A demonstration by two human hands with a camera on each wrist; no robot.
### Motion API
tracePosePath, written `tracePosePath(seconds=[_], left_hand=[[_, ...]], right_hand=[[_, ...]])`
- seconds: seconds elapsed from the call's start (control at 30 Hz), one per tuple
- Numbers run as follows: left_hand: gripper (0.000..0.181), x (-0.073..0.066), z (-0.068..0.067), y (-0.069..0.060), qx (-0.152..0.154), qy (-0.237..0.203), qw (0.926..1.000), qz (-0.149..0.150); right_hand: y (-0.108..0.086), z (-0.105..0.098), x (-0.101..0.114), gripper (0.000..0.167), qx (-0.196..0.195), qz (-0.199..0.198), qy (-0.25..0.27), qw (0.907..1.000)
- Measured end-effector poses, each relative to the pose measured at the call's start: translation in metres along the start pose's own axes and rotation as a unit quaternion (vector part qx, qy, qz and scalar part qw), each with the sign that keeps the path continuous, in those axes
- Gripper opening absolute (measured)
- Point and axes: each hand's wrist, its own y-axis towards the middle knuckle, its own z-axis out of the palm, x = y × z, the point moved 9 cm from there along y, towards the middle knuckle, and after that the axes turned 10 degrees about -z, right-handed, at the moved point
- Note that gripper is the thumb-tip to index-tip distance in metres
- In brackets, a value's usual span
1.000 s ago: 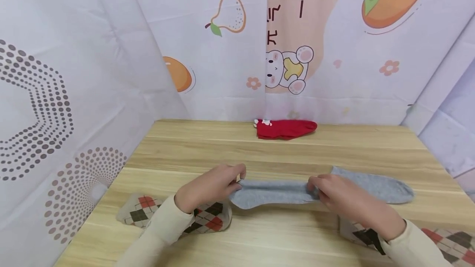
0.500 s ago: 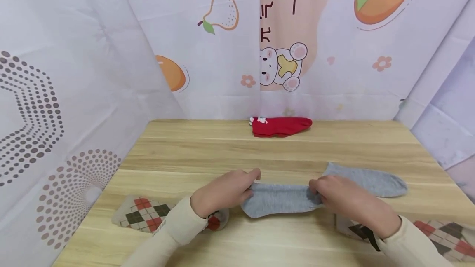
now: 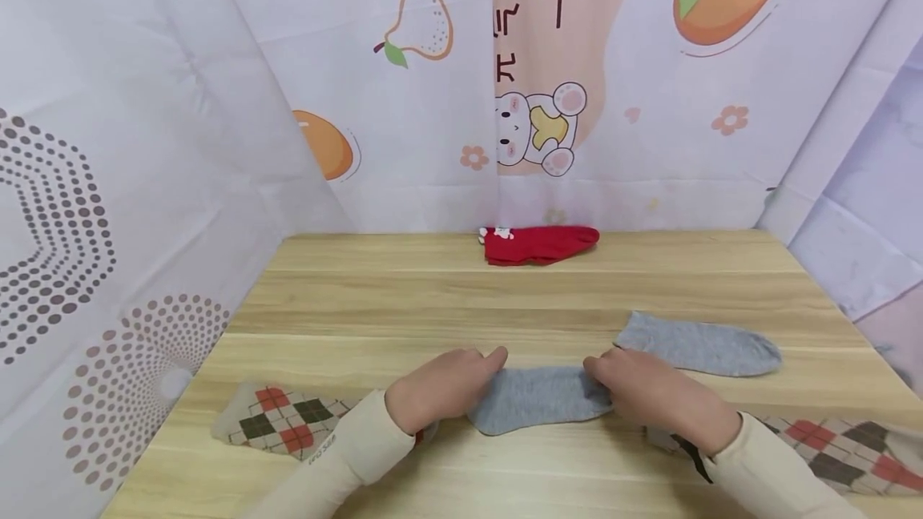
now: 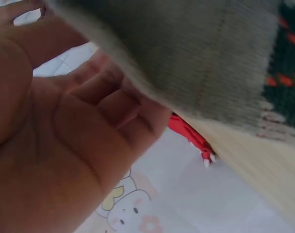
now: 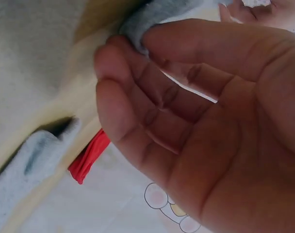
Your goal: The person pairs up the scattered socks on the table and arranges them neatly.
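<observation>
Here's the grey sock (image 3: 537,400), front and centre, spread sideways between the two hands: the left hand (image 3: 445,388) pinches its left end, the right hand (image 3: 659,397) has the other end between thumb and fingers! Whether it touches the wooden surface (image 3: 404,287) or hangs just over it, I can't tell. Just beyond the right hand lies a second grey sock (image 3: 710,347), flat, running off to the right. Down by the left forearm, an argyle sock (image 3: 288,423), partly hidden by the sleeve; over by the right forearm, another argyle sock (image 3: 829,448), partly covered too. And right at the far edge, a red sock (image 3: 541,245) with white trim, before the fruit-printed curtain (image 3: 404,118)!
</observation>
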Motion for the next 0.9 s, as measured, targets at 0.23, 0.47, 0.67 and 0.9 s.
tracePosePath(seconds=[0.23,0.47,0.67,0.9], left_hand=[[0.015,-0.001,-0.004,0.002,-0.002,0.026,0.9992,-0.03],[0.017,-0.009,-0.027,0.008,-0.035,0.03,0.9986,-0.024],[0.023,-0.028,-0.037,0.027,-0.03,0.039,0.9987,-0.013],[0.015,-0.046,-0.047,0.055,-0.028,0.041,0.9987,-0.007]], right_hand=[[-0.008,-0.013,-0.002,0.035,0.006,0.032,0.057,0.9978],[-0.016,-0.033,-0.004,0.032,0.011,0.041,0.04,0.9983],[-0.025,-0.05,-0.015,0.032,-0.008,0.037,0.02,0.9991],[-0.035,-0.058,-0.031,0.033,-0.017,0.048,0.05,0.9975]])
